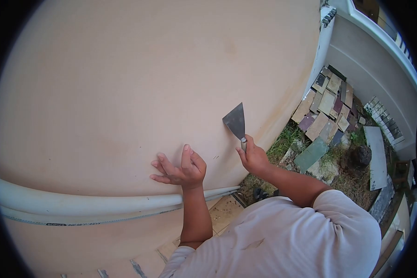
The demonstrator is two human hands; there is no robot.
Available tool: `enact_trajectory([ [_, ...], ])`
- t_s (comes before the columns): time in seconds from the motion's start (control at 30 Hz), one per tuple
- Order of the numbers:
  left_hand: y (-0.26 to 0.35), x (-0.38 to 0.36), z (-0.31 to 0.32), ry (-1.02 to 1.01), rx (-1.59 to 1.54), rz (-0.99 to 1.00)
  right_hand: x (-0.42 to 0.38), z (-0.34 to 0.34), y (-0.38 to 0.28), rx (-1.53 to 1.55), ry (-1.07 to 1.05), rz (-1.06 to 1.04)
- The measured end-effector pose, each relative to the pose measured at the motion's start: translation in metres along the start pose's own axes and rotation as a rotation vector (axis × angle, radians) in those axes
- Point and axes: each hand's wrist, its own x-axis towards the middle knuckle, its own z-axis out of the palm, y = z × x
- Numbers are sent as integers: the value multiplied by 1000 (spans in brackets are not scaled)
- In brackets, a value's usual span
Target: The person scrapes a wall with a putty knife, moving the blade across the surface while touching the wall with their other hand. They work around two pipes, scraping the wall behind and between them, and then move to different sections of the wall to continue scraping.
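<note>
My right hand (pixel 255 156) is wrapped around the handle of a putty knife (pixel 235 121). Its wide grey metal blade points up, close in front of the smooth beige wall (pixel 139 83). To the left, my left hand (pixel 184 169) is raised near the wall with its fingers apart and curled a little, holding nothing. A few small dark marks show on the wall between the two hands and to the left.
White pipes (pixel 88 204) run along the wall below my left hand. On the right, stone and tile pieces (pixel 326 102) lie on grassy ground beside a long grey slab (pixel 375 157) and a dark round lump (pixel 360 156). A white boundary wall (pixel 370 69) stands behind them.
</note>
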Motion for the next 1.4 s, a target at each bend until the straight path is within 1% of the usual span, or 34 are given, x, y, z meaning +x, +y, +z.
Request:
enact_trajectory([
  [0.03,0,-2,-3,-22,12,-8,15,-6,-15,-1,64,-12],
  [0.07,1,-2,-3,-29,18,-12,22,-14,-27,-2,40,-10],
  [0.13,1,-2,-2,-24,25,-11,35,-26,-42,61,133,-57],
  [0.17,1,-1,-2,-21,16,-5,28,-20,-34,41,97,-23],
  [0.2,1,0,-3,-14,5,0,10,-9,-18,45,112,-23],
  [0.27,-1,3,-10,-23,13,36,-18,10,6,52,-64,45],
  [0.3,-1,4,-9,-36,28,65,-8,0,0,52,-42,36],
  [0.33,1,8,0,-8,14,78,8,-18,-14,124,37,8],
  [0.37,-1,5,-4,-21,22,62,11,-31,-28,199,90,-5],
  [0.4,-1,2,-7,-39,29,45,19,-45,-41,206,95,8],
  [0.47,0,1,-6,-41,32,43,44,-71,-58,317,128,44],
  [0.53,0,2,-8,-61,57,35,25,-56,-53,332,108,68],
  [0.6,1,2,-4,-41,71,22,10,-15,-27,444,112,-46],
  [0.63,3,3,-3,-39,81,19,15,-18,-30,445,198,-174],
  [0.67,4,5,-1,-18,76,21,27,-27,-27,443,216,-187],
  [0.73,4,5,-4,-55,98,26,55,-88,-57,806,22,124],
  [0.77,3,4,-4,-53,92,34,70,-112,-65,877,43,173],
  [0.8,3,3,-2,-49,89,17,67,-115,-72,880,50,172],
  [0.87,4,2,-2,-33,90,-5,61,-117,-88,1008,1,156],
  [0.9,3,3,-2,-36,89,5,43,-109,-98,923,-150,118],
  [0.93,3,4,-1,-40,87,15,42,-114,-107,919,-144,105],
  [1.0,3,3,-3,-44,97,18,36,-122,-120,948,-316,197],
  [1.03,3,3,-3,-54,107,22,51,-138,-120,1036,-234,163],
  [1.07,2,3,-2,-61,99,26,69,-151,-115,1040,-228,173],
  [1.13,1,5,-1,-51,136,38,88,-169,-104,1185,-78,189],
  [1.17,-1,4,-2,-63,122,36,79,-165,-109,1142,-145,198],
  [1.23,0,5,-1,-78,154,0,43,-141,-128,1073,-454,175],
  [1.27,2,6,0,-115,130,-9,33,-136,-134,1095,-504,151],
  [1.3,2,7,2,-94,137,-16,22,-127,-136,1137,-556,144],
  [1.33,-1,3,-2,-79,142,-14,23,-118,-131,1165,-548,214],
  [1.37,-4,0,-4,-122,117,-2,42,-118,-119,1249,-411,253],
  [1.4,-6,-1,-4,-113,129,2,50,-115,-106,1321,-270,279],
])
